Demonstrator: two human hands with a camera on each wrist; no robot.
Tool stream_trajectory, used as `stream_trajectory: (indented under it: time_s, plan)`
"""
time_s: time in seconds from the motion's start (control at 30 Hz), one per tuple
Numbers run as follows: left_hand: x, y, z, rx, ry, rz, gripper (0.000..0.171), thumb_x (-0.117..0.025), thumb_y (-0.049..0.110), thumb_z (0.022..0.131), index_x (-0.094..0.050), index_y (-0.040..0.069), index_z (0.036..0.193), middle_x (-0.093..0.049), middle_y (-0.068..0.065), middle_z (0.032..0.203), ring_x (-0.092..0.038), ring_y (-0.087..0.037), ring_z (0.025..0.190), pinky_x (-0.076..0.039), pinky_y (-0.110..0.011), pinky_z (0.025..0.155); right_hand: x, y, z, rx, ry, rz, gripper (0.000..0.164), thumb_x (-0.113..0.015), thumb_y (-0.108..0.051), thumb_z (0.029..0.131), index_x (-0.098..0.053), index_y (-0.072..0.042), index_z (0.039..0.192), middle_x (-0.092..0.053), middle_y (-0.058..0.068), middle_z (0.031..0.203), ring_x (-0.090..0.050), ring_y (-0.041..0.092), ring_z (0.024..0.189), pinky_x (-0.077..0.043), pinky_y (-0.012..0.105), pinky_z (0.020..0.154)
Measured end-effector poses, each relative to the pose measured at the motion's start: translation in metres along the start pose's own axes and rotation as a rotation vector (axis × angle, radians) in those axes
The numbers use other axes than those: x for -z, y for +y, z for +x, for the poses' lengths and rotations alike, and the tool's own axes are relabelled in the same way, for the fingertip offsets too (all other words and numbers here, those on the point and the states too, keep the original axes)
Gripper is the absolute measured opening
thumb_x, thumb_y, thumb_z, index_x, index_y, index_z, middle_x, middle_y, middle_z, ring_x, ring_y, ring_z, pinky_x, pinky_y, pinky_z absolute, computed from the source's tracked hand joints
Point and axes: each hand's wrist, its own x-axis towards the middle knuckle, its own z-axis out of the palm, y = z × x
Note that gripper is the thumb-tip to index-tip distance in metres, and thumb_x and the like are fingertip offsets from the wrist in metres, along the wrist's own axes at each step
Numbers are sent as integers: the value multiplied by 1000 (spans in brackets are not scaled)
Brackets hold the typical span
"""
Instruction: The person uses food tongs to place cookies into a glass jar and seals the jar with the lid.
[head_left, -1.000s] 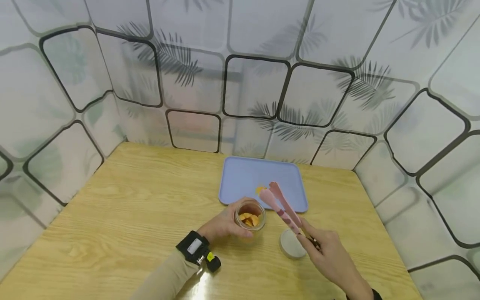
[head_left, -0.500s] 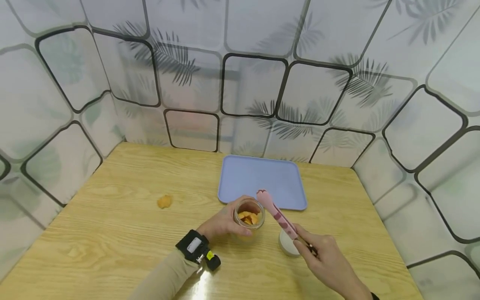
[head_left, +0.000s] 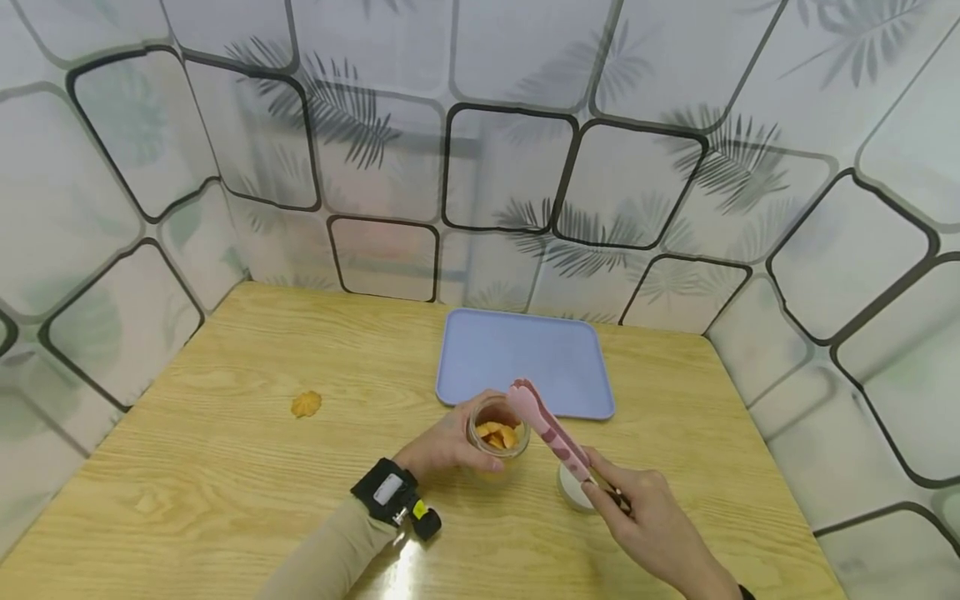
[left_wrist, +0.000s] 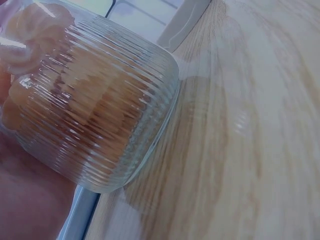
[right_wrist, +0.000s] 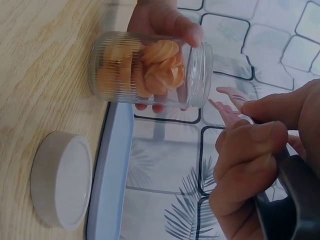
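My left hand (head_left: 447,443) grips a ribbed glass jar (head_left: 504,456) that has several golden swirl cookies (head_left: 495,435) inside. The jar stands on the table with its mouth uncovered, and its ribbed side fills much of the left wrist view. Pink-tipped tongs (head_left: 553,437) are held in my right hand (head_left: 654,523), their tips just over the right of the jar's rim. In the right wrist view the tongs' tips (right_wrist: 226,112) sit slightly apart, with nothing between them. One loose cookie (head_left: 306,404) lies on the table, well left of the jar.
Behind the jar lies a blue tray (head_left: 536,358), with no cookie visible on it. A round white lid (head_left: 572,493) rests on the wooden table (head_left: 225,467), partly under the tongs and right hand. Patterned curtains (head_left: 390,192) enclose the back and sides.
The cookie that was by the tongs' tips a second ago is now far left on the table, having shifted further left since half a second ago. The tongs moved slightly left toward the jar.
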Motion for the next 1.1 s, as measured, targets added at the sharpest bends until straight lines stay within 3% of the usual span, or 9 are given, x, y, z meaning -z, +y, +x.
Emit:
stream_trajectory:
  time_s: [0.47,0.6,0.7,0.8,0.93,1.1]
  plan:
    - [0,2,0,-7,-34,-1,78,-86,20,81,-45,14,147,-57,-8,138,-54,-18,128,-47,-30,108,-4,1,-3,34,2,18,44,-66,-3,97,-57,8,139,-37,-23,63,-23,-15,52,-28,9,42]
    - [1,1,0,-27,-35,-11,76,-86,20,81,-47,12,145,-56,-16,138,-52,-33,129,-46,-29,108,-4,3,-4,16,28,-1,45,-68,-4,96,-57,7,139,-38,-23,62,-21,-15,52,-28,9,42]
    - [1,1,1,-46,-33,-27,75,-87,20,81,-48,8,143,-54,-26,136,-48,-48,129,-46,-28,108,-3,16,-7,-41,76,-29,44,-67,-4,96,-57,10,137,-43,-21,60,-23,-16,47,-28,10,38]
    - [0,0,1,-63,-34,-72,74,-88,17,80,-49,3,141,-52,-32,134,-44,-54,127,-46,-28,106,-2,33,-9,-162,98,-40,45,-65,-9,99,-55,11,138,-53,-12,62,-33,-12,40,-32,14,35]
    - [0,1,1,-60,-40,-91,74,-88,14,79,-49,2,140,-51,-34,133,-44,-54,126,-47,-28,106,4,54,-8,-371,85,-79,52,-63,-21,102,-51,9,143,-58,-3,63,-48,0,40,-37,22,36]
    - [0,2,-2,-69,-61,-51,70,-88,14,78,-51,1,136,-52,-36,131,-49,-47,124,-46,-28,106,14,81,-4,-485,76,-151,56,-59,-30,104,-49,10,143,-62,1,65,-55,10,43,-37,25,38]
